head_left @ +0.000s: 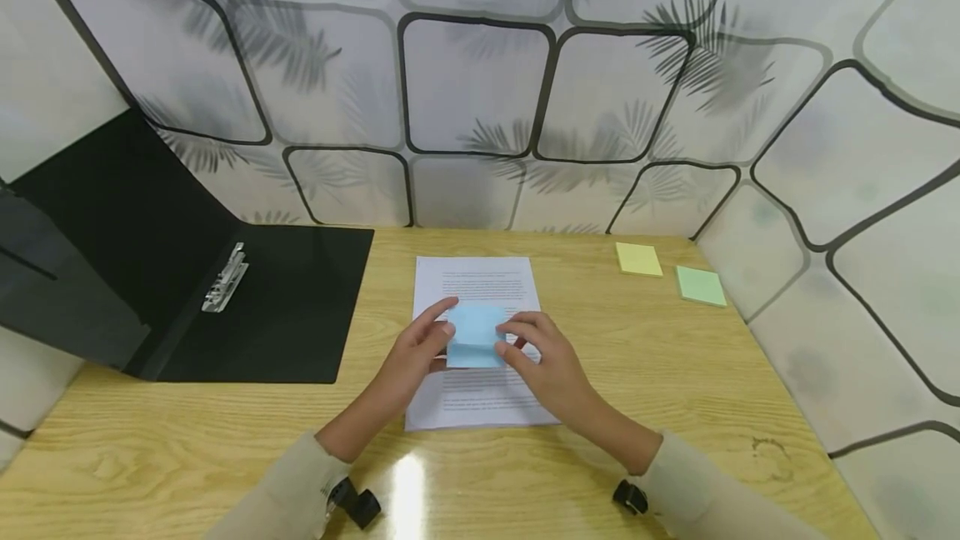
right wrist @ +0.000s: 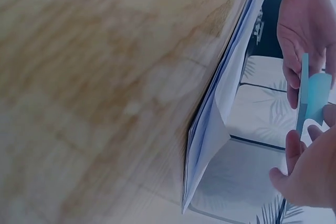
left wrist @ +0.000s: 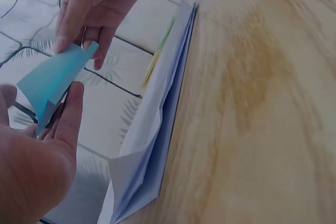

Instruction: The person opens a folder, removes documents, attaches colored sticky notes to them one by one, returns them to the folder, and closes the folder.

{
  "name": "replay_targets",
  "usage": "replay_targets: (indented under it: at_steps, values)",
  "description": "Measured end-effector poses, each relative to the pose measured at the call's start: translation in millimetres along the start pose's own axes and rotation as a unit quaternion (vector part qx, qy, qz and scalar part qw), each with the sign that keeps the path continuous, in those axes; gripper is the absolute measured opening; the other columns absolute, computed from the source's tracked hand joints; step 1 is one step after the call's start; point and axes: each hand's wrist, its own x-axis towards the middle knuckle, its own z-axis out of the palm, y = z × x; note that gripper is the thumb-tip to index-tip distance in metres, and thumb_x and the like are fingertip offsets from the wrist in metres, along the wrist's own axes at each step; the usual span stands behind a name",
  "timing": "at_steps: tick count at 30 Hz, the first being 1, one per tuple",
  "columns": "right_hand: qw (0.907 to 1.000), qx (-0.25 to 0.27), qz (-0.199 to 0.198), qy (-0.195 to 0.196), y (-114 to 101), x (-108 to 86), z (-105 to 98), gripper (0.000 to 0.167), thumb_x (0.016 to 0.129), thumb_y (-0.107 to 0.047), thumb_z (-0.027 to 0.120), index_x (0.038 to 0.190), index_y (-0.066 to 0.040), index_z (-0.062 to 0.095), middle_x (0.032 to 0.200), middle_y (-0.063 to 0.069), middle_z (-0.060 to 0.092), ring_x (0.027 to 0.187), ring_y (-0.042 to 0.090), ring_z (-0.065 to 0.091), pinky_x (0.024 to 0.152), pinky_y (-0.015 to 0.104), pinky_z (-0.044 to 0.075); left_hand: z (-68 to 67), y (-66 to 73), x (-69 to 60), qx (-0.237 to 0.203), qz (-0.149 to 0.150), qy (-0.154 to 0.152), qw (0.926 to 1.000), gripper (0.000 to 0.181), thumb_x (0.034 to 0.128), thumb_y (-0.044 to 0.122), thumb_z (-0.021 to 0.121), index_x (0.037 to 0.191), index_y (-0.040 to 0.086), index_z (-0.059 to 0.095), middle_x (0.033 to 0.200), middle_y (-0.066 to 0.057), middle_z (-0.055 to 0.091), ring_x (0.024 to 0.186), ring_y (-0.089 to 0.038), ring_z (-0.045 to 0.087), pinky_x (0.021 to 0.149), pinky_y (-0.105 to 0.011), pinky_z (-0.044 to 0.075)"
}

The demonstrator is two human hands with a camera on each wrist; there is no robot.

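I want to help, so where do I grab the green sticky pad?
Best pinch the green pad by its near and far edges, probably coming from its left: it lies flat on the table, with the wall close on its right.

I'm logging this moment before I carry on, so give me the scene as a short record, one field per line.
Left hand: grips the blue sticky pad
Right hand: holds the pad's other side
Blue pad state: raised above the printed sheets, top sheet bowed away from the rest
Printed sheets: stacked on the wooden table
Left of sheets: black folder, open, metal clip inside
Right of sheets: yellow pad and green pad, apart
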Motion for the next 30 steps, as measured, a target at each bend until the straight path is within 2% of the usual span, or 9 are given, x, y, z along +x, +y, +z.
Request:
replay_targets:
  at_steps: [3,6,12,16,19,22,24,27,30]
  values:
    - [0.9998,0.002,0.019,0.006,0,1.2,-1,0.019,0.098,-0.024,0.069,0.114,-0.015,0.074,0.117,-0.003,0.063,0.091,0.011,0.057,0.074,0.026,0.050,-3.0,-2.3,-2.3,0.010,0.009,-0.034,0.9993,0.058,0.1043,0.028,0.056,0.158,0.018,0.034,0.132,-0.017,0.057,0.103,-0.016,0.061,0.088,-0.032,0.055]
    - [0.9997,-0.003,0.018,0.017,-1,2.4,-2,0.015,0.097,-0.023,0.070,0.110,-0.018,0.076,0.108,-0.007,0.066,0.087,0.009,0.056,0.074,0.031,0.049,-3.5,-3.2,-3.8,0.020,0.023,-0.056,0.9980,0.064,0.1017,0.027,0.061,0.158,0.017,0.032,0.136,-0.020,0.057,0.107,-0.017,0.062,0.090,-0.033,0.055]
    - [0.9981,-0.030,-0.031,0.044,0,4.7,-3,0.008,0.094,-0.015,0.072,0.100,-0.015,0.076,0.089,-0.007,0.070,0.082,0.009,0.055,0.078,0.033,0.043,-1.5,-4.1,-4.7,0.021,0.028,-0.063,0.9974,0.067,0.0986,0.021,0.067,0.157,0.016,0.034,0.133,-0.019,0.059,0.099,-0.014,0.066,0.085,-0.027,0.055]
    - [0.9959,-0.040,-0.080,0.010,3,5.5,-5,0.018,0.093,-0.011,0.072,0.112,-0.013,0.073,0.094,-0.006,0.071,0.093,0.011,0.060,0.088,0.037,0.045,-1.1,-5.0,-4.3,0.040,0.033,-0.050,0.9974,0.060,0.1007,0.023,0.064,0.154,0.012,0.039,0.127,-0.017,0.064,0.096,-0.013,0.066,0.081,-0.026,0.055]
    - [0.9834,-0.065,-0.167,-0.027,7,7.0,-7,0.026,0.091,-0.005,0.073,0.116,-0.012,0.072,0.104,-0.004,0.072,0.102,0.014,0.064,0.092,0.036,0.050,-1.0,-6.1,-3.7,0.057,0.034,-0.036,0.9972,0.055,0.1015,0.024,0.063,0.151,0.010,0.043,0.118,-0.014,0.067,0.089,-0.013,0.064,0.077,-0.026,0.053]
    - [0.9601,-0.089,-0.260,-0.049,9,9.4,-9,0.024,0.088,0.001,0.074,0.110,-0.010,0.075,0.109,0.000,0.071,0.104,0.016,0.066,0.089,0.029,0.054,-0.8,-7.5,-3.4,0.070,0.031,-0.034,0.9965,0.052,0.1016,0.023,0.063,0.149,0.010,0.046,0.109,-0.010,0.065,0.080,-0.012,0.058,0.073,-0.026,0.051]
    - [0.9468,-0.098,-0.300,-0.064,9,11.2,-10,0.022,0.087,0.002,0.074,0.106,-0.009,0.077,0.109,0.002,0.070,0.102,0.015,0.067,0.086,0.024,0.056,-0.7,-8.5,-3.5,0.074,0.030,-0.042,0.9959,0.052,0.1017,0.023,0.063,0.150,0.010,0.046,0.108,-0.009,0.064,0.079,-0.011,0.057,0.071,-0.024,0.050]
    - [0.9387,-0.102,-0.317,-0.088,8,13.5,-11,0.020,0.087,0.003,0.074,0.103,-0.008,0.078,0.106,0.001,0.069,0.099,0.013,0.068,0.084,0.019,0.055,-1.3,-9.9,-4.4,0.077,0.037,-0.066,0.9942,0.056,0.1014,0.023,0.063,0.152,0.009,0.043,0.114,-0.012,0.064,0.081,-0.011,0.059,0.071,-0.023,0.050]
    - [0.9420,-0.098,-0.302,-0.110,7,15.0,-13,0.018,0.088,0.005,0.073,0.101,-0.006,0.078,0.104,0.002,0.068,0.096,0.013,0.067,0.082,0.017,0.055,-2.7,-11.2,-5.2,0.084,0.045,-0.091,0.9913,0.063,0.0995,0.021,0.066,0.154,0.007,0.039,0.123,-0.016,0.065,0.089,-0.014,0.065,0.075,-0.022,0.054]
